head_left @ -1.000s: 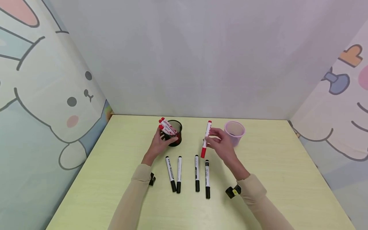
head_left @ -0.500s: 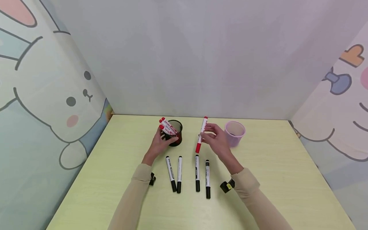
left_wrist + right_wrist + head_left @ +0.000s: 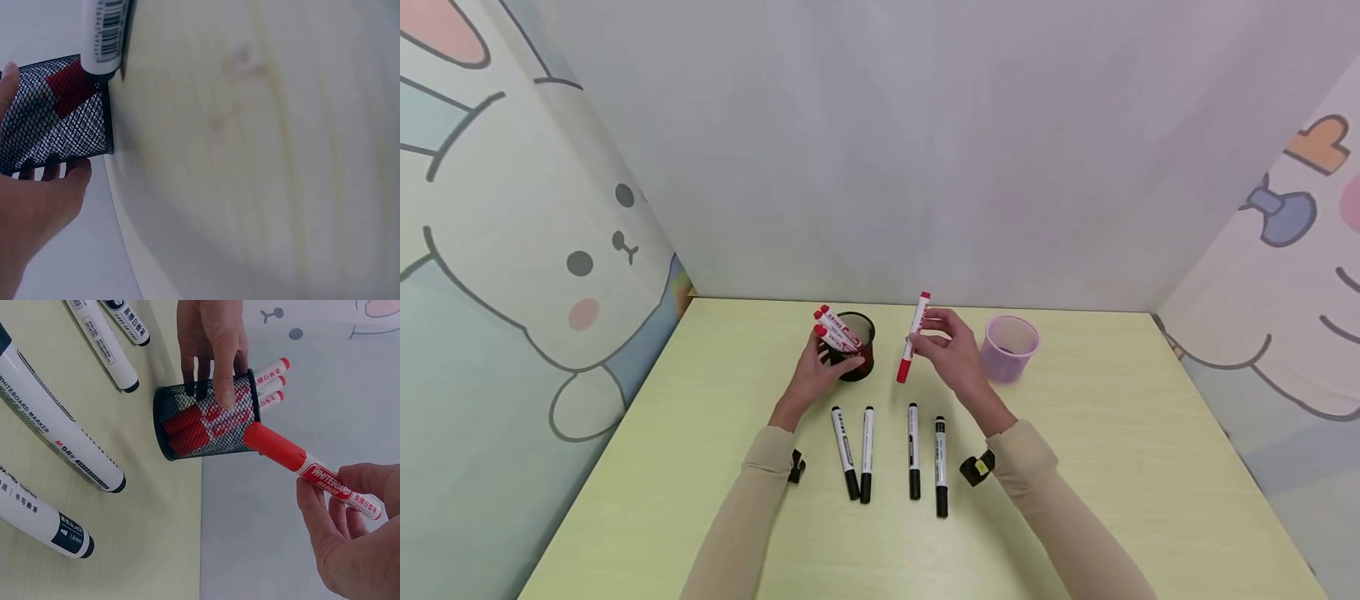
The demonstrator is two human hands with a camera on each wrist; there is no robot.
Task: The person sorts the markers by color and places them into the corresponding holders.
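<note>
My left hand grips a black mesh pen cup around its side, and the cup stands upright on the table. Several red-capped whiteboard markers lean inside, their red ends over the rim. Between thumb and fingers my right hand pinches another red whiteboard marker, held in the air to the right of the cup with its red cap pointing down. In the right wrist view that cap overlaps the cup's rim. The left wrist view shows the mesh with my left fingers around it.
Several black-capped whiteboard markers, such as the rightmost one, lie on the table in front of the hands. A lilac cup stands right of my right hand. A pale wall rises behind the table's back edge.
My right hand has moved left with the red marker, from near the lilac cup toward the mesh cup, and a little farther back. My left hand stays on the mesh cup.
</note>
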